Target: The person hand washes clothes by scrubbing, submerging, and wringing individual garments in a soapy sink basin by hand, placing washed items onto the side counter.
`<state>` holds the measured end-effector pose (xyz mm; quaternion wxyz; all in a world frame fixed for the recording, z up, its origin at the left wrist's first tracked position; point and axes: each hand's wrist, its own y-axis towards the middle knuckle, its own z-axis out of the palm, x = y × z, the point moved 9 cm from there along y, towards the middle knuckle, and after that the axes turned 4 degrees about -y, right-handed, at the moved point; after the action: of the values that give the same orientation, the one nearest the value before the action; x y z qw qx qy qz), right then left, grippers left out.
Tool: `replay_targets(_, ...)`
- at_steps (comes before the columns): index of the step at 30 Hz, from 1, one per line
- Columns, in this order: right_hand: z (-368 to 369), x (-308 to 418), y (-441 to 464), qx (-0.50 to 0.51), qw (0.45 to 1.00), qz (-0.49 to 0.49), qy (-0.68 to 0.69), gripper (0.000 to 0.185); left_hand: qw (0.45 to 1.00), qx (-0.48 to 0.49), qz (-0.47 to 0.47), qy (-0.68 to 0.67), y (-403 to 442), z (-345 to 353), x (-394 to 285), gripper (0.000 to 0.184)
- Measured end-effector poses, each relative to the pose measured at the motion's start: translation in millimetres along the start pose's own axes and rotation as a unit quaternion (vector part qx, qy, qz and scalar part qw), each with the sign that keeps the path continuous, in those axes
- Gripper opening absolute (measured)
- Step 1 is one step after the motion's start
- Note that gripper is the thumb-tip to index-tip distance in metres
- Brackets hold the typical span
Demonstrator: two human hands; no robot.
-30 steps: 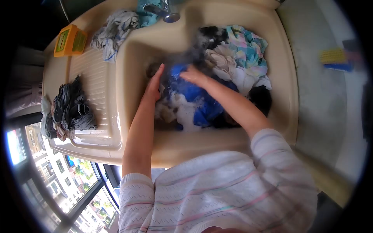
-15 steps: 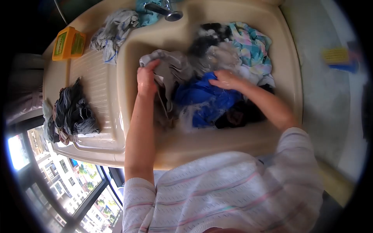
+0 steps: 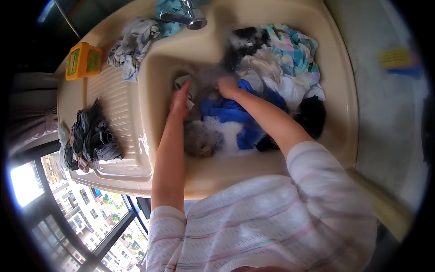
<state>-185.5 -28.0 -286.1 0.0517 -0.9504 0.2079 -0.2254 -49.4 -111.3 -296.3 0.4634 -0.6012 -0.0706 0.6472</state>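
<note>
My left hand point(image 3: 181, 99) is closed on a grey-brown cloth point(image 3: 182, 81) at the left side of the beige basin point(image 3: 158, 86). My right hand point(image 3: 227, 86), partly blurred, is closed beside it over the wet laundry; what its fingers hold is hidden. Below it lies a blue cloth point(image 3: 226, 111), with white suds point(image 3: 224, 131) on the water. Right of the hands sit a pale beige cloth point(image 3: 267, 65), a teal and pink patterned cloth point(image 3: 297, 52) and black cloths point(image 3: 312, 117).
A chrome tap point(image 3: 195, 20) stands at the basin's back. On the ribbed drainboard point(image 3: 108, 86) are an orange container point(image 3: 84, 61), a grey-white cloth point(image 3: 136, 41) and dark cloths point(image 3: 95, 136). A yellow and blue brush point(image 3: 398, 61) is at the right.
The right hand has moved left, off the top of the blue cloth. The grey-brown cloth, raised and spread half a second ago, is now bunched low in the basin.
</note>
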Motion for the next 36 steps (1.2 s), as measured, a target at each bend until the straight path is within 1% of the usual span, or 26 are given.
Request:
replay_targets(1,-4.6,-0.6,5.5,-0.005,1.0,0.005,-0.005,0.036,0.999,-0.013,-0.028,0.003,-0.2,-1.4,5.7,0.049)
replay_targets(2,-4.4,-13.8,11.7,-0.055,0.994,0.062,0.075,0.026,0.998,-0.025,-0.057,0.007,-0.4,-1.1,12.3,0.05)
replay_targets(3,-1.8,-19.0,10.5,-0.071,0.986,0.088,0.123,0.024,0.996,-0.033,-0.086,0.012,-0.4,1.9,18.5,0.05)
replay_targets(5,-46.2,5.6,-18.2,-0.104,0.962,0.139,0.21,0.022,0.99,0.075,-0.086,-0.085,-21.2,44.8,3.6,0.051)
replay_targets(6,-68.8,27.6,-32.1,-0.116,0.963,0.1,0.221,0.023,0.979,0.128,-0.088,-0.132,-32.0,63.5,-2.3,0.051)
replay_targets(7,-87.1,49.9,-46.2,-0.127,0.962,0.062,0.234,0.025,0.97,0.151,-0.103,-0.163,-34.8,72.4,-0.2,0.049)
replay_targets(9,-104.6,85.8,-71.4,-0.136,0.969,-0.002,0.208,0.025,0.947,0.19,-0.136,-0.22,-36.3,84.8,7.6,0.044)
replay_targets(11,-112.4,105.5,-86.8,-0.231,0.953,-0.075,0.179,0.025,0.963,0.196,-0.014,-0.184,-11.5,71.1,20.8,0.033)
replay_targets(12,-116.9,101.9,-88.7,-0.292,0.934,-0.084,0.188,0.027,0.966,0.193,0.046,-0.166,-0.8,63.8,27.3,0.028)
replay_targets(15,-121.5,68.8,-81.5,-0.332,0.92,-0.068,0.194,0.03,0.957,0.211,0.046,-0.196,-16.4,85.9,-0.6,0.027)
replay_targets(16,-123.9,54.0,-82.7,-0.326,0.927,-0.03,0.183,0.032,0.953,0.217,0.045,-0.207,-27.5,95.0,-12.9,0.026)
replay_targets(17,-116.4,28.8,-80.8,-0.272,0.946,0.029,0.175,0.032,0.98,0.123,0.006,-0.155,-45.0,94.6,-27.3,0.026)
replay_targets(18,-110.6,-0.2,-81.5,-0.253,0.939,0.054,0.227,0.036,0.982,0.112,0.055,-0.143,-57.9,96.7,-51.6,0.028)
replay_targets(19,-96.7,-33.3,-89.0,-0.171,0.939,0.111,0.276,0.041,0.98,0.099,0.106,-0.133,-68.5,95.1,-73.9,0.029)
replay_targets(20,-103.4,-42.3,-104.1,-0.181,0.91,0.072,0.367,0.045,0.981,0.088,0.154,-0.082,-81.0,93.5,-92.9,0.029)
replay_targets(21,-93.3,-61.9,-107.2,-0.168,0.905,0.096,0.379,0.043,0.975,0.099,0.192,-0.047,-95.2,98.6,-108.0,0.029)
replay_targets(23,-140.3,-38.7,-124.9,-0.147,0.907,0.083,0.386,0.038,0.958,0.116,0.261,0.025,-123.2,109.0,-130.1,0.028)
replay_targets(24,-166.8,-27.7,-130.7,-0.158,0.91,0.072,0.377,0.037,0.965,0.128,0.23,-0.005,-123.2,108.2,-133.1,0.028)
replay_targets(26,-215.2,-11.7,-136.0,-0.18,0.915,0.048,0.357,0.036,0.947,0.135,0.289,-0.017,-149.7,115.1,-163.3,0.028)
replay_targets(28,-243.0,-11.0,-134.4,-0.196,0.911,0.039,0.36,0.033,0.928,0.157,0.338,-0.012,-175.2,123.3,-192.7,0.03)
replay_targets(30,-280.9,3.9,-138.9,-0.228,0.89,-0.013,0.395,0.03,0.909,0.187,0.372,0.0,-195.2,131.7,-221.4,0.033)
replay_targets(31,-300.0,8.9,-142.9,-0.24,0.878,-0.022,0.413,0.02,0.897,0.206,0.39,0.0,-207.9,139.2,-236.8,0.034)
replay_targets(33,-360.3,37.8,-158.8,-0.223,0.86,-0.092,0.449,0.012,0.892,0.217,0.391,-0.072,-228.1,149.1,-259.2,0.036)
replay_targets(34,-382.5,48.9,-165.6,-0.246,0.852,-0.11,0.448,0.012,0.89,0.247,0.365,-0.117,-228.5,153.5,-271.7,0.037)
replay_targets(35,-404.5,59.9,-172.6,-0.268,0.844,-0.129,0.446,0.017,0.885,0.277,0.338,-0.162,-234.3,159.7,-283.8,0.039)
replay_targets(36,-416.2,59.7,-178.3,-0.343,0.832,-0.105,0.423,0.018,0.872,0.271,0.382,-0.142,-249.3,165.6,-288.6,0.035)
